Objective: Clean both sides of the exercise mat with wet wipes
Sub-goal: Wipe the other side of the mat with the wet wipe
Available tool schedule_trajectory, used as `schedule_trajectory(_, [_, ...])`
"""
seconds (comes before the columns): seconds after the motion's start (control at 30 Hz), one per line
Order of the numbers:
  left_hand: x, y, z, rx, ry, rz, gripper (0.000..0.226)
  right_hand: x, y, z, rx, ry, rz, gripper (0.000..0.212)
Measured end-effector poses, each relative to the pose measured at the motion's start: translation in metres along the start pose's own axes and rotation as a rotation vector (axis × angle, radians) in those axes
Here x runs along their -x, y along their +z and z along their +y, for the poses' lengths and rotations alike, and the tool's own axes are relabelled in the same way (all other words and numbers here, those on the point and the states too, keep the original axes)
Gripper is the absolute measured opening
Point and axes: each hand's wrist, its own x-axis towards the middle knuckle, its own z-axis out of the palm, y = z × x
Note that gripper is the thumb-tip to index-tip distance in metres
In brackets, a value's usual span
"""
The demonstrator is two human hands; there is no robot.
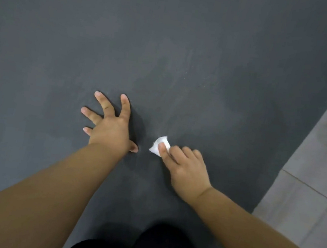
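Mat: dark grey, flat, fills most of view. Left grip: arm straight, palm down on mat, fingers splayed, holding nothing. Just right of it, wipe: white, bunched, against mat. Right grip: wrist bent, thumb and curled fingers pinching wipe. Tiled floor along mat's right edge.

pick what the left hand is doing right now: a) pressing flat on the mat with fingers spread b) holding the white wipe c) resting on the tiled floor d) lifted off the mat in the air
a: the left hand lies flat with fingers spread on the dark mat, while the right hand holds the bunched white wipe against the mat.
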Motion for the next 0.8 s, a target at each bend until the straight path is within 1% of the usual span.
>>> schedule_trajectory(0.07, [0.000,0.001,0.001,0.000,-0.003,0.010,0.127,-0.002,-0.006,0.013,0.019,-0.063,-0.003,0.045])
schedule_trajectory(0.1, [-0.001,0.001,0.002,-0.002,0.001,0.018,0.127,-0.009,-0.010,0.029,0.072,-0.039,0.019,0.044])
schedule_trajectory(0.13, [-0.001,0.002,0.002,-0.001,0.002,0.027,0.128,-0.018,-0.015,0.048,0.112,0.046,0.061,0.045])
schedule_trajectory(0.2, [-0.001,0.004,0.002,0.003,-0.003,0.045,0.128,-0.031,-0.031,0.091,0.176,0.345,0.173,0.048])
schedule_trajectory(0.27, [-0.001,0.006,0.003,-0.005,0.000,0.065,0.129,-0.035,-0.041,0.122,0.154,0.622,0.188,0.050])
schedule_trajectory(0.3, [-0.001,0.006,0.003,-0.008,0.002,0.074,0.129,-0.035,-0.039,0.128,0.127,0.692,0.190,0.051])
schedule_trajectory(0.33, [-0.001,0.007,0.004,-0.011,0.003,0.083,0.129,-0.035,-0.035,0.124,0.112,0.713,0.205,0.051])
schedule_trajectory(0.37, [0.000,0.006,0.004,-0.015,0.004,0.093,0.129,-0.035,-0.028,0.113,0.108,0.670,0.243,0.049])
schedule_trajectory(0.43, [0.003,0.008,0.004,-0.018,0.016,0.114,0.124,-0.024,-0.008,0.072,0.075,0.499,0.300,0.047])
schedule_trajectory(0.5, [0.008,0.014,0.000,-0.035,0.066,0.137,0.110,0.002,0.016,0.021,0.039,0.312,0.260,0.047])
schedule_trajectory(0.57, [0.015,0.026,-0.008,-0.084,0.159,0.182,0.090,0.030,0.025,-0.018,0.009,0.211,0.205,0.046])
schedule_trajectory(0.63, [0.022,0.041,-0.015,-0.135,0.271,0.242,0.074,0.041,0.024,-0.015,0.033,0.116,0.186,0.042])
schedule_trajectory(0.67, [0.026,0.049,-0.018,-0.147,0.320,0.261,0.071,0.040,0.021,0.000,0.086,0.085,0.183,0.041])
schedule_trajectory(0.7, [0.031,0.056,-0.018,-0.154,0.361,0.266,0.071,0.037,0.015,0.019,0.117,0.100,0.180,0.039])
schedule_trajectory(0.73, [0.036,0.063,-0.017,-0.159,0.390,0.262,0.073,0.034,0.006,0.040,0.138,0.183,0.207,0.037])
schedule_trajectory(0.8, [0.045,0.075,-0.012,-0.169,0.409,0.248,0.079,0.033,-0.017,0.086,0.135,0.468,0.254,0.033])
